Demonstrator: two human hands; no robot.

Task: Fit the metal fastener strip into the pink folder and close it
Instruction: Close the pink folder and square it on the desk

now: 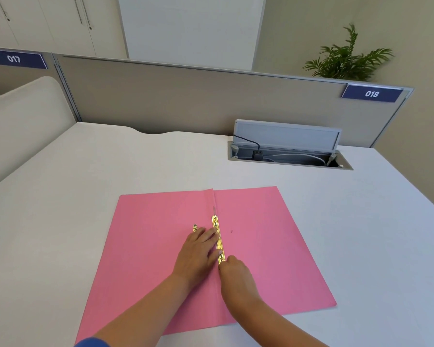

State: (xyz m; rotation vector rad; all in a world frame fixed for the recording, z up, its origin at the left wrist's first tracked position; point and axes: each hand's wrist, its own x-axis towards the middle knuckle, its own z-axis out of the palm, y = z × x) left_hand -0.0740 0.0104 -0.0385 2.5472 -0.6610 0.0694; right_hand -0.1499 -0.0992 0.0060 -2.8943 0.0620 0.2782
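Note:
The pink folder [273, 246] lies open and flat on the white desk. A gold metal fastener strip [217, 231] runs along its centre crease, with a thin prong sticking out at its far end. My left hand [198, 254] rests flat on the left leaf, its fingertips pressing on the strip. My right hand [236, 276] pinches the strip's near end. A second small gold piece [195, 227] pokes out just past my left fingers. A small punched hole [231, 231] shows on the right leaf.
An open cable box [286, 151] with a raised lid and a plugged-in black cable sits in the desk [85, 196] at the back right. A beige partition [186, 96] bounds the far edge. A plant [346, 58] stands behind it.

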